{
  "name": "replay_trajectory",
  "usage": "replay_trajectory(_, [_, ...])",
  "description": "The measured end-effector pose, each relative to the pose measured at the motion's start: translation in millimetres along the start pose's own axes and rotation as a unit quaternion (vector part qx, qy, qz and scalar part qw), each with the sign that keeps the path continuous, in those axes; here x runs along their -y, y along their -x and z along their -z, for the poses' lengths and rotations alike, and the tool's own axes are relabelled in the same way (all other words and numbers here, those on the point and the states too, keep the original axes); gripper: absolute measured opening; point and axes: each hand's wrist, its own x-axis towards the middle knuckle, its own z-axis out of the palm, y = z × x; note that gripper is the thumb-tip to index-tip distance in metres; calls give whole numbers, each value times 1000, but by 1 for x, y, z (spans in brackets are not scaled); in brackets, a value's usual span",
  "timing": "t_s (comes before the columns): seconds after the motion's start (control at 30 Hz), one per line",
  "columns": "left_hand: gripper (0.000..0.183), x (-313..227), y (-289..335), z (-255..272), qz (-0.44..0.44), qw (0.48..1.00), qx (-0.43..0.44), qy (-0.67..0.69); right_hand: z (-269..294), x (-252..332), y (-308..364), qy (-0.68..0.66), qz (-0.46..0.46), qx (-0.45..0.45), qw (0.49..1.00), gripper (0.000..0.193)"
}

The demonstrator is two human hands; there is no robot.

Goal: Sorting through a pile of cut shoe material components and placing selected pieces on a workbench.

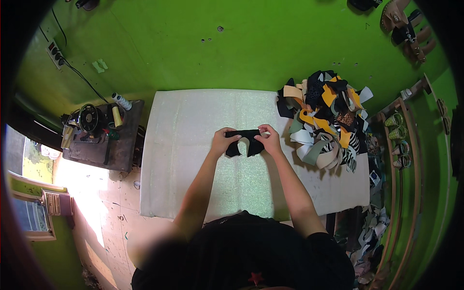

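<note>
Above the middle of the pale table (pixel 179 159), I hold up a black cut-out piece of material (pixel 247 134) by its two upper ends. It is shaped like an arch, with a rounded notch open toward me. My left hand (pixel 224 140) pinches its left side, thumb on the near face. On the other side my right hand (pixel 268 138) grips the right end the same way. To the right of my right hand lies a big heap of cut scraps (pixel 326 121) in black, yellow, grey, white and animal prints.
At the left stands a sewing machine (pixel 88 118) on a dark stand (pixel 128 140), with thread cones (pixel 122 101) beside it. A green wall (pixel 217 53) rises behind the table. Sandals (pixel 397 133) hang on a wooden rack (pixel 403 193) at right. More scraps (pixel 372 232) lie below the table's right side.
</note>
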Motion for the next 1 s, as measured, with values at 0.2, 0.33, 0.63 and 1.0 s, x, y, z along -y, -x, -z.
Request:
replay_trajectory(0.2, [23,-39,15,5,-44,997,-11,-56,-5,13,5,19,42,29,999,21])
replay_trajectory(0.33, [21,-68,27,8,-74,993,-14,-90,-5,26,4,-20,89,3,996,15])
replay_trajectory(0.63, [19,-109,39,17,-103,992,-27,-74,6,70,8,-44,73,-6,996,18])
replay_trajectory(1.0, [20,-81,33,16,-92,995,1,-39,10,71,12,33,61,10,998,17])
